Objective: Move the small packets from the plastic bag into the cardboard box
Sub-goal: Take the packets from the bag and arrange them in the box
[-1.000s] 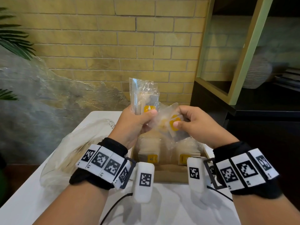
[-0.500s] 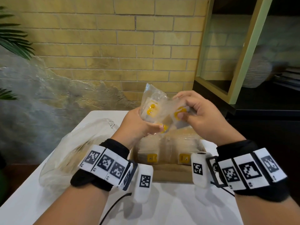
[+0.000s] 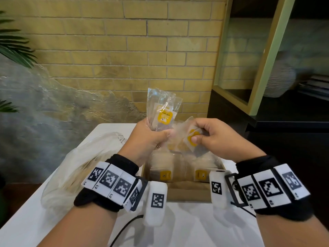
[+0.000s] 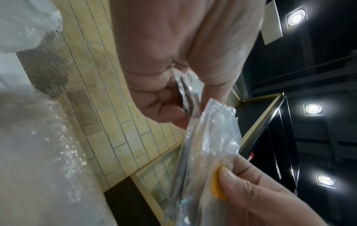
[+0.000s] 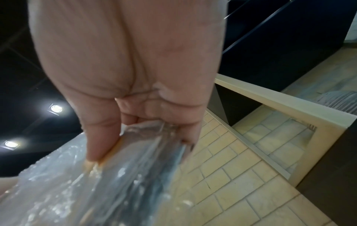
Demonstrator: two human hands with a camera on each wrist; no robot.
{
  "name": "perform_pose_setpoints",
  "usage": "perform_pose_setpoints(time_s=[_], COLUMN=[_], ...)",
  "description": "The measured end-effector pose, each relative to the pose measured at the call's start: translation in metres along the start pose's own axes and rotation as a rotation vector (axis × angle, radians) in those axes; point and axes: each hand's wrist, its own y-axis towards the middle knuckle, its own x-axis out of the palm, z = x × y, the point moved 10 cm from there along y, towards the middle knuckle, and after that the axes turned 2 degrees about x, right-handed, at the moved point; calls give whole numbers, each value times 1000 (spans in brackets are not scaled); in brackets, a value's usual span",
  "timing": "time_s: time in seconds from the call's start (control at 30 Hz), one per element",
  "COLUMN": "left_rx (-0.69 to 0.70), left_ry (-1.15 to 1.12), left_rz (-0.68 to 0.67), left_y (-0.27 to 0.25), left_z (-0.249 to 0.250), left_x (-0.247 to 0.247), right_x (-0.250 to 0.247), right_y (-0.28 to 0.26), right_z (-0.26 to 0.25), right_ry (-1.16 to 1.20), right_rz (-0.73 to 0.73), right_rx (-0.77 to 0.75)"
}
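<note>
My left hand (image 3: 151,139) grips a bunch of clear small packets (image 3: 162,111) with yellow labels, held upright above the cardboard box (image 3: 188,193). My right hand (image 3: 204,138) pinches other clear packets (image 3: 192,138) with yellow labels, thumb on the label, just to the right. In the left wrist view the fingers (image 4: 166,107) curl round a packet edge (image 4: 188,90), and the right thumb presses a yellow label (image 4: 218,186). In the right wrist view the fingers (image 5: 100,137) hold crinkled packets (image 5: 125,175). The box holds stacked packets (image 3: 165,168). The plastic bag (image 3: 76,163) lies left of the box.
The white table (image 3: 187,229) carries the box and the bag. A brick wall (image 3: 124,50) stands behind it. A dark cabinet with a glass-fronted shelf (image 3: 267,68) stands at the right. Plant leaves (image 3: 14,47) reach in at the far left.
The left hand's packets swung from tilted toward the right hand to upright, and both hands came down a little closer to the box. The right hand's packets separated from the left bunch.
</note>
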Motion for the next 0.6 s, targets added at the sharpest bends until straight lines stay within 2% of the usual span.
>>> perform_pose_setpoints(time_s=[0.13,0.27,0.43,0.6], left_rx=[-20,-117,-66,-62], left_ry=[-50,-174,-176,-198], left_rz=[-23,51,68,54], left_y=[-2,-2,1,-1], left_z=[0,-5,-3,-7], left_x=[7,1,-5,2], right_x=[8,-4,-26,-12], right_y=[0,1,0,5], right_z=[-9,-5,8,15], right_ry=[21,64,387,575], right_rz=[-15,66,224,203], right_rx=[-50,-58,-28,29])
